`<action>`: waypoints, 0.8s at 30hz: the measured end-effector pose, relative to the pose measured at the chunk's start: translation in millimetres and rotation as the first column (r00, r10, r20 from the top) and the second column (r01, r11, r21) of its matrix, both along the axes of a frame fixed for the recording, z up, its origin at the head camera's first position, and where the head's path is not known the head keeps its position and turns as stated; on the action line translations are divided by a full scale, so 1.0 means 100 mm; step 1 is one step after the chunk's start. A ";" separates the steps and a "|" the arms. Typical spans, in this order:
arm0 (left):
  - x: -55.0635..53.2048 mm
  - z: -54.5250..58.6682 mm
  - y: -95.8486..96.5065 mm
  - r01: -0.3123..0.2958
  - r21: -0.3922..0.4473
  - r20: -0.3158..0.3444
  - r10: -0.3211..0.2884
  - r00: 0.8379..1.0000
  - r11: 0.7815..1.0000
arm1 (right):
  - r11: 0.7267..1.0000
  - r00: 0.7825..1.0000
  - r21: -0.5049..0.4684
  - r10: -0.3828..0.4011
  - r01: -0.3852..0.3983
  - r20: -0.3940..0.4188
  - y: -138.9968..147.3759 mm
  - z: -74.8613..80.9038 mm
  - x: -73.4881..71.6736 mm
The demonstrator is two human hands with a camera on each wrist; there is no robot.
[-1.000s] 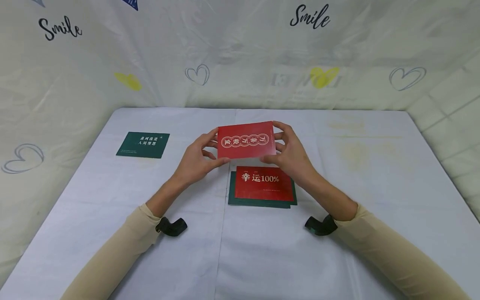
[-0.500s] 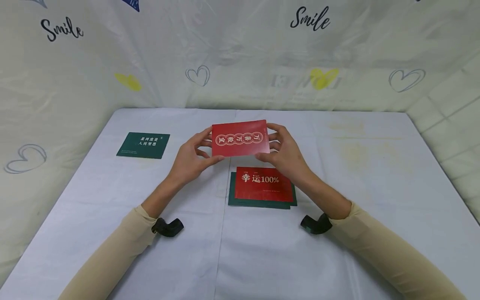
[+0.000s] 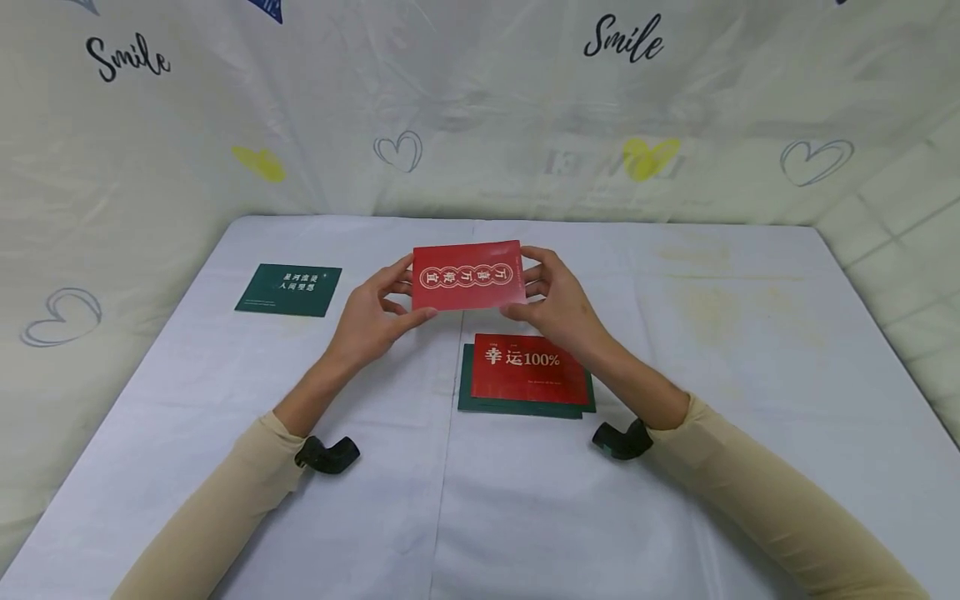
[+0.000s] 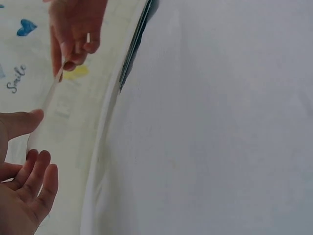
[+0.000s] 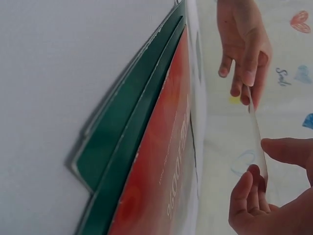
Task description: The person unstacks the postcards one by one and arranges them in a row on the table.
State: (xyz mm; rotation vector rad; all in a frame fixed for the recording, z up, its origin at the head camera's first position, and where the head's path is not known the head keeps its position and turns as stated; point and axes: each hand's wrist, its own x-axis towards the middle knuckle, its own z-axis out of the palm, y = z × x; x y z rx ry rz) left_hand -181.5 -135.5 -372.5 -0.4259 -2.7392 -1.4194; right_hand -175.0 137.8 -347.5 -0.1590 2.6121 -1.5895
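Note:
A red card (image 3: 468, 296) with a row of white-ringed characters is held up above the table between both hands. My left hand (image 3: 372, 319) pinches its left end, thumb on the near side and fingers behind. At the right end my right hand (image 3: 558, 304) pinches it the same way. Both wrist views show the card nearly edge-on, a thin strip (image 4: 45, 100) in the left one. Below the hands lies a stack of cards: a red one (image 3: 525, 382) marked "100%" on top of green ones (image 5: 98, 161). The right forearm partly hides its upper right corner.
Off to the left, a green card (image 3: 288, 290) with white characters lies alone on the white tablecloth (image 3: 375, 517). A pale curtain (image 3: 480, 83) with hearts and "Smile" prints hangs behind the table. Black curved pieces (image 3: 327, 455) stick out at both wrists.
Both hands have moved left together, carrying the red card with them, and it stays raised. The stack and the lone green card have stayed in place.

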 end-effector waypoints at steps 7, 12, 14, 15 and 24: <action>-0.01 0.01 -0.04 -0.018 0.009 -0.005 0.018 1.000 1.000 | 0.996 0.998 0.066 0.060 -0.061 0.011 -0.01 -0.02 -0.02; 0.00 0.02 -0.07 -0.032 0.005 0.006 0.032 0.999 0.999 | 0.989 0.995 0.113 0.097 -0.095 -0.008 -0.01 -0.01 -0.05; 0.00 0.03 -0.08 -0.037 0.009 0.010 0.036 0.999 0.999 | 0.987 0.994 0.125 0.105 -0.102 -0.017 -0.02 0.00 -0.05; 0.00 0.03 -0.08 -0.037 0.010 0.012 0.037 0.999 0.999 | 0.986 0.994 0.128 0.108 -0.104 -0.021 -0.02 0.01 -0.05; 0.01 0.05 -0.16 -0.059 0.013 0.047 0.059 0.997 0.998 | 0.986 0.995 0.138 0.094 -0.091 -0.014 -0.05 0.04 -0.06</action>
